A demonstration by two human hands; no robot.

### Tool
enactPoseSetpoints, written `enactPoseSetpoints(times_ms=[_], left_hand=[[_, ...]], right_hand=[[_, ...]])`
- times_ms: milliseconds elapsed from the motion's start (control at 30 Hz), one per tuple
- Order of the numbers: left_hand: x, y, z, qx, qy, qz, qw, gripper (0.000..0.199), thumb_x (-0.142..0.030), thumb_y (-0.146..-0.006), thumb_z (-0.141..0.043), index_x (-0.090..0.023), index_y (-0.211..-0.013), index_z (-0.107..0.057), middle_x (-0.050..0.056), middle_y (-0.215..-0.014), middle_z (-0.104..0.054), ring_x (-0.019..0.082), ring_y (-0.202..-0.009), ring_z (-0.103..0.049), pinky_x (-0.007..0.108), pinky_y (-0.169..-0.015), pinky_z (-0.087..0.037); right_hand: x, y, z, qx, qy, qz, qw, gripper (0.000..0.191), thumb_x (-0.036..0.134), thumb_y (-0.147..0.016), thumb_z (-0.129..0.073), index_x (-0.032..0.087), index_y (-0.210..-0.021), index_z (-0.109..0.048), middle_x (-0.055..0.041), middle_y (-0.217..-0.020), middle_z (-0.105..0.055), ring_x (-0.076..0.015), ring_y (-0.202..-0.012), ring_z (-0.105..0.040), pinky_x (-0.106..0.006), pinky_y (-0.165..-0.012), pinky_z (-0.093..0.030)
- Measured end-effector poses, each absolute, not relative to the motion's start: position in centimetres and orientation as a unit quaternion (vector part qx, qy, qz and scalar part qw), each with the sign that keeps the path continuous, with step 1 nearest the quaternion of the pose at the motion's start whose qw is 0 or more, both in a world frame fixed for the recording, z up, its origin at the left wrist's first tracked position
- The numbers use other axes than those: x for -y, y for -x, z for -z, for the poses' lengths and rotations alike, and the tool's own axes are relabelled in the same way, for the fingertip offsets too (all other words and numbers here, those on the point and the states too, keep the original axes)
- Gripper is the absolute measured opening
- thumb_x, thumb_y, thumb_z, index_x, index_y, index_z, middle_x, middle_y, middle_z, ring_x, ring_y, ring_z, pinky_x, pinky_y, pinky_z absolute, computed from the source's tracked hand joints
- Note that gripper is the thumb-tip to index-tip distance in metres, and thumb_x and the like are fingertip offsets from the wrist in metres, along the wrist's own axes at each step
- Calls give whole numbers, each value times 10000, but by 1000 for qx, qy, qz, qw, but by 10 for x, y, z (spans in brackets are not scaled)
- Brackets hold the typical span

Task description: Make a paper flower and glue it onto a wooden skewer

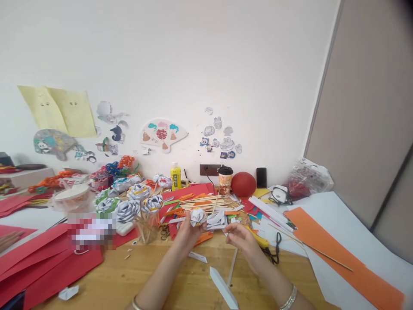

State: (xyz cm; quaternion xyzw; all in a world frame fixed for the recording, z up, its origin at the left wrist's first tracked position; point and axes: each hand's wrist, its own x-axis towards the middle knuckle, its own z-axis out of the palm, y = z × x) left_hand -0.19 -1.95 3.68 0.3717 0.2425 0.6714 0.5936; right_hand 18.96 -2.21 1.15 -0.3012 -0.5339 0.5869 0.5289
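Note:
My left hand (186, 234) is closed around a white folded-paper flower (197, 216), holding it up above the table. My right hand (242, 241) hovers to the right of the flower, its fingers loosely curled and apart, with nothing visible in them. Behind both hands lies a heap of folded white paper strips (217, 220). On the wood nearer to me are a long folded white strip (222, 287) and a thin strip (232, 267). A yellow-handled tool (258, 237) lies just beyond my right hand, partly hidden by it.
Several finished paper flowers (129, 211) stand at left beside a clear cup of sticks (146, 228). Red paper sheets (48, 258) cover the left; orange paper (342, 254) lies right. A lidded drink cup (225, 181) and red balloon (243, 184) stand behind. Someone's hand (8, 241) shows far left.

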Motion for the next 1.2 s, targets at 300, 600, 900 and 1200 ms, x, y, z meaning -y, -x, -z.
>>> enactPoseSetpoints(times_ms=[300, 600, 900, 1200], left_hand=[[21, 3, -38, -232, -329, -680, 613, 391, -474, -694, -678, -185, -950, -618, 23, -843, -662, 132, -715, -619, 262, -714, -506], [10, 6, -25, -335, -415, -657, 533, 544, -676, -690, -519, -177, -904, -567, 54, -829, -640, 161, -670, -618, 294, -642, -491], [16, 11, -17, -546, -651, -458, 262, 325, -360, -573, -738, -209, -846, -646, 84, -935, -642, 291, -955, -537, 412, -881, -376], [23, 5, -18, -600, -752, -254, 100, 333, -249, -685, -611, -195, -1013, -604, 128, -1017, -598, 291, -973, -532, 396, -849, -382]], right_hand=[[6, -202, -12, 663, 385, -405, 499, 318, 462, -740, -536, 187, -891, -591, -84, -901, -644, -213, -784, -621, -340, -707, -501], [-37, -170, -51, 811, 448, -200, 319, 344, 75, -740, -493, 186, -1042, -616, -83, -1112, -614, -213, -1041, -557, -355, -927, -404], [-99, -111, -40, 844, 524, -62, 96, 286, 299, -889, -536, 165, -1142, -541, -76, -1161, -569, -203, -974, -589, -410, -818, -502], [-124, -99, -37, 806, 591, -30, 29, 304, 295, -878, -556, 137, -1138, -543, -95, -1151, -571, -206, -970, -592, -397, -814, -503]])
